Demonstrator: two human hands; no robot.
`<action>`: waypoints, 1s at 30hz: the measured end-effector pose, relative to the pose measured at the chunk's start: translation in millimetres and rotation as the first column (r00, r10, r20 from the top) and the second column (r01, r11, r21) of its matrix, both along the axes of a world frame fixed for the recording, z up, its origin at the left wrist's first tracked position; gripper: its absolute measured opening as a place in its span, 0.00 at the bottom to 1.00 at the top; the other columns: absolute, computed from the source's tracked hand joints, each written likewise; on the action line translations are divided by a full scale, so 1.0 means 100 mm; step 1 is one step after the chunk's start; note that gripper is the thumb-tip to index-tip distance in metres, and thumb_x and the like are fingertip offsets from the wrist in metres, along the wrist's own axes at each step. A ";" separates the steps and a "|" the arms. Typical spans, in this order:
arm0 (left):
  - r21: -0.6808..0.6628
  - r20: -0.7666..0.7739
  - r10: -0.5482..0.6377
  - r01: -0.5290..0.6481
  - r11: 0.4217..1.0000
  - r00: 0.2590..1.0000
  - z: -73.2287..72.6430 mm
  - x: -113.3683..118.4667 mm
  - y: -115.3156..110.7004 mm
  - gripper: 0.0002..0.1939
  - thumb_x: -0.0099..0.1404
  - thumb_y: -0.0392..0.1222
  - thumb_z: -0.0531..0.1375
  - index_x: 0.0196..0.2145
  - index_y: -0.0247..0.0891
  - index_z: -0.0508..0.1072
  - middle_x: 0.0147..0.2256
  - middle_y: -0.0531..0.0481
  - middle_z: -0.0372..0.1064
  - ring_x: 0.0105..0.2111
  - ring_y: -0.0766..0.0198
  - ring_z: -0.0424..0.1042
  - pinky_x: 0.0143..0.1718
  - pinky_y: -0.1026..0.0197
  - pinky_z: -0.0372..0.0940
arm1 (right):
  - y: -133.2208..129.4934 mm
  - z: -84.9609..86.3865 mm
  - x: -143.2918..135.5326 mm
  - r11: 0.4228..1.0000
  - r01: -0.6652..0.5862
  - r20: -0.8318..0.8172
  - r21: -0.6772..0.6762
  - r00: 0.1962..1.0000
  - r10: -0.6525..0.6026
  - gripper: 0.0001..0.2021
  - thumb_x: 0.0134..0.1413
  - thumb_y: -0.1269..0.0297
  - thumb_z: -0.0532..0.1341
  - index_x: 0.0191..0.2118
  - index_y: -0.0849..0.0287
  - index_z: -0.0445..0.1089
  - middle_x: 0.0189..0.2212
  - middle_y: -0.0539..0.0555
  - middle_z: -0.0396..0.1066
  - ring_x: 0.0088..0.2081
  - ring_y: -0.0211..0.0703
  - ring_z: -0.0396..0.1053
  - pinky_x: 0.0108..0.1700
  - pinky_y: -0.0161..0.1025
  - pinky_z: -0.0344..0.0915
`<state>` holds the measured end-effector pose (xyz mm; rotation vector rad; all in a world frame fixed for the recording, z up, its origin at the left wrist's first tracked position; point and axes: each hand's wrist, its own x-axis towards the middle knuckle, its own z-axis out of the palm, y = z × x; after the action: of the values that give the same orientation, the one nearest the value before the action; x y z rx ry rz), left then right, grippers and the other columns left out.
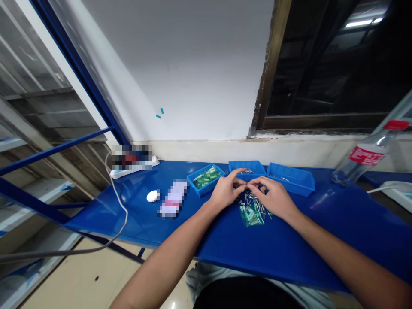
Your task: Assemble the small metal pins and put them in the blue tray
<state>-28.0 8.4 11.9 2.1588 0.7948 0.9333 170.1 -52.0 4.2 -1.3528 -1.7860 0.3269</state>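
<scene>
Above a loose pile of thin metal pins (264,208), my left hand (225,189) and my right hand (273,196) come together fingertip to fingertip. The thumb and index finger of each are pinched; whatever sits between them is too small to make out. A green-tinted clear plastic bag (252,216) with small metal pieces in or on it lies just below the pile. Behind my fingers stands a blue bin (246,165) with a few metal pins. Left of it, another blue bin (197,191) holds green bags, and a third blue bin (296,182) on the right has few small pieces.
On the blue table (309,249) lie a white round object (152,196) and a blurred-out flat item (174,199). A power strip (135,167) with a grey cable (124,206) is at the back left. A tilted-looking plastic bottle (367,154) with a red cap stands at right.
</scene>
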 end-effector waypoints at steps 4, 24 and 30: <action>0.084 -0.117 -0.064 0.074 0.994 0.991 0.00 -0.02 -0.01 0.30 0.68 0.38 0.64 0.66 0.44 0.64 0.43 0.51 0.82 0.41 0.60 0.82 0.46 0.61 0.73 | -0.03 0.05 -0.02 1.000 -0.005 0.019 -0.028 1.000 0.005 0.08 0.63 0.59 0.61 0.36 0.55 0.75 0.30 0.51 0.74 0.29 0.42 0.68 0.32 0.39 0.63; -0.053 0.263 0.073 -0.061 0.997 0.962 0.05 0.03 0.01 0.25 0.71 0.48 0.63 0.61 0.38 0.67 0.46 0.41 0.78 0.42 0.59 0.79 0.44 0.57 0.73 | 0.30 -0.17 0.19 0.968 -0.002 -0.358 -0.251 0.929 -0.091 0.23 0.60 0.41 0.62 0.38 0.59 0.78 0.29 0.56 0.79 0.25 0.42 0.71 0.29 0.39 0.66; -0.035 0.180 0.112 -0.108 0.994 0.977 0.03 0.02 0.00 0.20 0.73 0.50 0.60 0.58 0.38 0.70 0.43 0.44 0.79 0.40 0.59 0.79 0.42 0.58 0.73 | 0.22 -0.13 0.18 0.992 0.043 -0.050 -0.121 0.998 -0.049 0.17 0.64 0.48 0.61 0.37 0.55 0.79 0.32 0.54 0.81 0.30 0.47 0.76 0.36 0.43 0.71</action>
<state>-25.8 8.9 14.8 1.9906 0.8373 1.1521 187.7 -29.9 -8.3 -1.4530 -1.7116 0.4473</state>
